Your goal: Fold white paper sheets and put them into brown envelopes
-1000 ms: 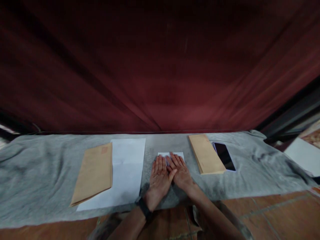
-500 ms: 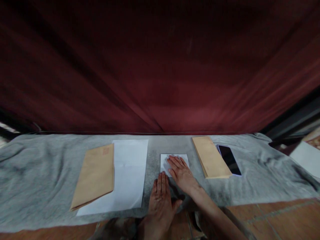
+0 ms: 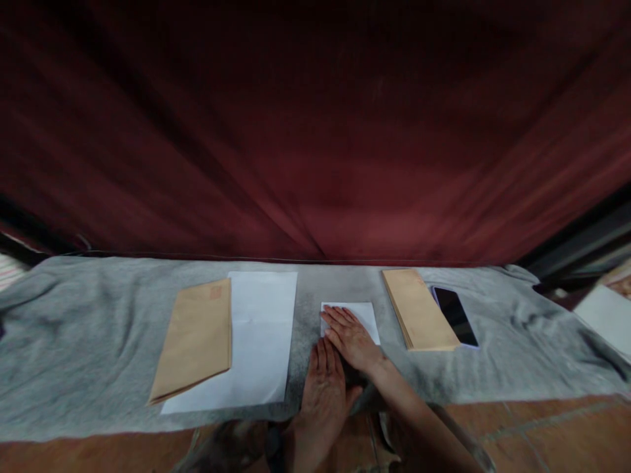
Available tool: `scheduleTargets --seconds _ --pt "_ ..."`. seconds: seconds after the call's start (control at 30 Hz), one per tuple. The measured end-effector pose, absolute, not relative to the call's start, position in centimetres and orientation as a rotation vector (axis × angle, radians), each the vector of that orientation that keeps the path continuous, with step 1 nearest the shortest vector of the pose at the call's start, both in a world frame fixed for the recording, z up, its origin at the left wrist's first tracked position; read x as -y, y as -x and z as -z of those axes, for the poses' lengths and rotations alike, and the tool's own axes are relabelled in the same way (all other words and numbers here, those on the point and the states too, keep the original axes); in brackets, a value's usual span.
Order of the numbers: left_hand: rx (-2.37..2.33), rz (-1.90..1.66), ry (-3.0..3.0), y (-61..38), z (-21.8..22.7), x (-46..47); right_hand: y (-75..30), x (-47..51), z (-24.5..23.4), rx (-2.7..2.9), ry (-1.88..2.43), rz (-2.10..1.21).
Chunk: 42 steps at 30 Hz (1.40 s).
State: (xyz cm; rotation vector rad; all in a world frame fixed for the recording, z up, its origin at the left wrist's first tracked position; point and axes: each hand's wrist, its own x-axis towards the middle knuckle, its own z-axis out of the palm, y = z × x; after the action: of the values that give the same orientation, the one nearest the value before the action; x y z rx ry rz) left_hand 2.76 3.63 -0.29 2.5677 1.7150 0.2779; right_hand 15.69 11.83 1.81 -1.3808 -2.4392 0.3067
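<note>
The folded white paper lies on the grey cloth that covers the worktop, and every place below is told from it. The right hand lies flat on its near left part, palm down, fingers straight and close together, their tips pointing away and to the left; the far right part of the paper shows bare. The left hand rests on the cloth just nearer than the paper, also palm down and flat, fingers together and the thumb out to the right; its fingertips come up under the right hand's wrist side, and whether they touch the paper's near edge I cannot tell. Left of the paper, near but apart, lies a large white sheet; a brown envelope overlaps that sheet's left edge. Right of the paper, just beside it, is a stack of brown envelopes; a dark phone lies screen up against the stack's far side. Behind the paper hangs a dark red curtain.
</note>
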Motion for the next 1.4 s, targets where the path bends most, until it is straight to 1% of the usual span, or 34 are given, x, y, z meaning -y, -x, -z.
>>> scheduleTargets --seconds 0.27,0.4,0.57,0.73,0.87,1.0,1.2,1.4 --pt "-1.801 -0.213 -2.619 -3.5 0.6 -3.5 -15.1 -12.9 -1.2 2.382 1.442 -0.15" --pt "-1.741 -0.186 -2.622 -3.1 -0.1 -3.7 -14.8 -13.3 -1.1 2.351 1.511 -0.137" --pt "-1.736 -0.278 -2.6 -2.6 -0.4 -4.0 -14.6 -13.1 -1.5 2.297 1.573 -0.164" --pt "-1.687 -0.35 -2.589 -2.6 0.5 -4.0 -14.4 -10.9 -2.3 2.298 1.452 -0.299" --pt "-1.578 -0.378 -2.621 -2.3 1.5 -4.1 -14.9 -8.4 -2.0 2.326 1.423 -0.399" --pt "-1.557 -0.377 -2.712 -1.7 1.8 -4.5 -16.9 -7.1 -0.9 2.314 1.485 -0.304" --pt "-1.517 -0.285 -2.754 -0.8 -0.3 -5.5 -20.8 -6.6 0.1 2.238 1.657 -0.058" --pt "-1.521 -0.189 -2.71 -0.8 -3.9 -6.7 -22.5 -6.5 0.1 2.164 1.776 0.009"
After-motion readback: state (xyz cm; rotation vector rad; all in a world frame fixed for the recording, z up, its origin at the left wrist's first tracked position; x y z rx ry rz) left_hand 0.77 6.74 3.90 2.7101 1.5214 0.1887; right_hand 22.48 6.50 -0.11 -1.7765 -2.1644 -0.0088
